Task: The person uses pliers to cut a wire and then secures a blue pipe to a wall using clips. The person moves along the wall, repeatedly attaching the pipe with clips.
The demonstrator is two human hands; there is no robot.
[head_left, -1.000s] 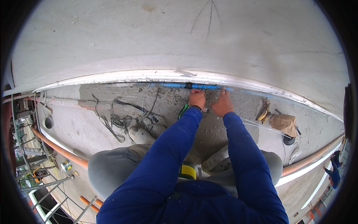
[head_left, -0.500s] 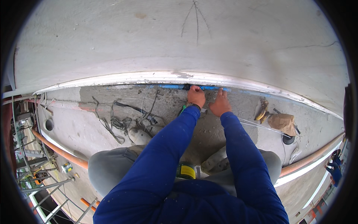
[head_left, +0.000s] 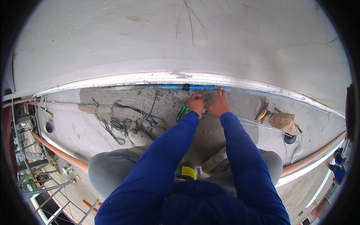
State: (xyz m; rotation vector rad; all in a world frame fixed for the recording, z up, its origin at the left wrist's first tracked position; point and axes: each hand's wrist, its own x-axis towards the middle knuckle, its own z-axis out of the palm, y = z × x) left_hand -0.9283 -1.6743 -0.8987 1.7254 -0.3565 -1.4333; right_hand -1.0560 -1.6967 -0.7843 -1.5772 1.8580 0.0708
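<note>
A blue pipe (head_left: 205,87) lies along the foot of the white-edged wall, with a dark piece (head_left: 185,87) wrapped or set on it. My left hand (head_left: 195,103) hovers just short of the pipe, its fingers curled together; whatever they pinch, if anything, is too small to make out. With fingers stretched out, my right hand (head_left: 220,105) rests its fingertips at the pipe, right of the left hand. A green-handled tool (head_left: 182,112) lies beside my left wrist, partly covered by it.
Tangled straps (head_left: 122,123) lie on the concrete to the left. On the right are worn gloves (head_left: 263,110), a brown paper bag (head_left: 283,122) and a round black object (head_left: 289,139) near white strings. Between my knees stands a green-and-yellow can (head_left: 186,172). Metal scaffolding (head_left: 33,165) rises at far left.
My left hand has pulled back from the pipe toward me, uncovering the dark piece and more of the blue pipe. The right hand stays almost in place by the pipe.
</note>
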